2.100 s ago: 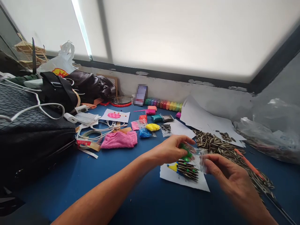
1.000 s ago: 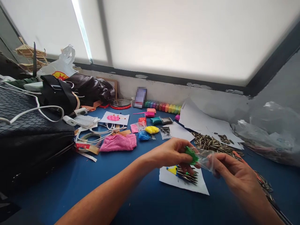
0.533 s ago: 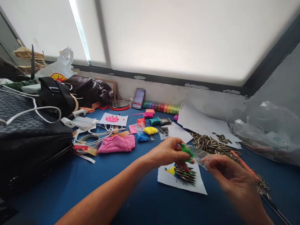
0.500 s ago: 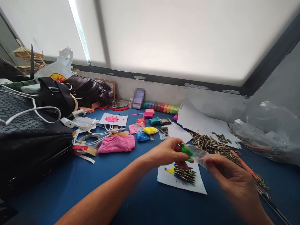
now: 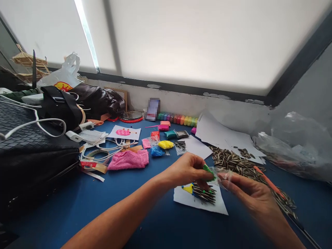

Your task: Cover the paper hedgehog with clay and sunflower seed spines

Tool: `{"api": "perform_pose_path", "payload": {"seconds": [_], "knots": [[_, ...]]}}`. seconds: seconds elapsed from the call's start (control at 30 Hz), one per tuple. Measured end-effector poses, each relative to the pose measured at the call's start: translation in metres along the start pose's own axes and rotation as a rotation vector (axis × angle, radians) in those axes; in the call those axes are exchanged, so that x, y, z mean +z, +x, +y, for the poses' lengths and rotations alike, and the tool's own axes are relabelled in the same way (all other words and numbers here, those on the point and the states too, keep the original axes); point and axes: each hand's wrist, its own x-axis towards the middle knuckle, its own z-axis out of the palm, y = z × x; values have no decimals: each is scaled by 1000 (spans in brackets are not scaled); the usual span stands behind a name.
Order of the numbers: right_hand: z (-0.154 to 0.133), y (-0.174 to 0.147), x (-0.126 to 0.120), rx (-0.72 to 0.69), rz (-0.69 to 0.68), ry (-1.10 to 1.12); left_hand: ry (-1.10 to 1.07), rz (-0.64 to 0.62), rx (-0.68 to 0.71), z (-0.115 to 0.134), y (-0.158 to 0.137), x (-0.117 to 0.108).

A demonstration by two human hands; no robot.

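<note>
My left hand point(image 5: 190, 169) is closed on a lump of green modelling clay point(image 5: 209, 172) in a clear plastic bag. The bag's clear end point(image 5: 217, 176) is pinched in the fingers of my right hand point(image 5: 249, 190). Both hands are above a sheet of white paper point(image 5: 186, 201). On that paper lies a hedgehog figure with a yellow clay head point(image 5: 188, 188), blue dots and a body of striped sunflower seeds point(image 5: 206, 195) dotted with green clay. My left fingers hide part of the figure's top.
A heap of sunflower seeds point(image 5: 228, 160) and an orange stick point(image 5: 269, 182) lie to the right. Bagged yellow clay point(image 5: 166, 144), blue clay point(image 5: 157, 151) and a pink cloth point(image 5: 129, 159) are left of centre. A black bag point(image 5: 38, 162) stands at far left.
My right hand has moved slightly left, towards the green clay. The plastic between my hands is more bunched, and less of the green clay shows.
</note>
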Motion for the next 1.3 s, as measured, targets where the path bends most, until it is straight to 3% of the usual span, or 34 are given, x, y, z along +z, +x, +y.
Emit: {"api": "perform_pose_path", "payload": {"seconds": [0.23,0.4,0.67,0.97,1.3], "knots": [[1,0,-2,-61,7,-65,-106,52,20,-4,3,12],[4,0,-1,-82,-20,-122,-176,57,-7,-6,4,9],[10,1,-5,-158,40,-172,-111,-37,-67,-7,2,5],[11,-1,-4,-100,55,-126,-210,106,32,-15,8,14],[2,0,-3,0,-105,-15,-165,121,-7,-14,7,16]]}}
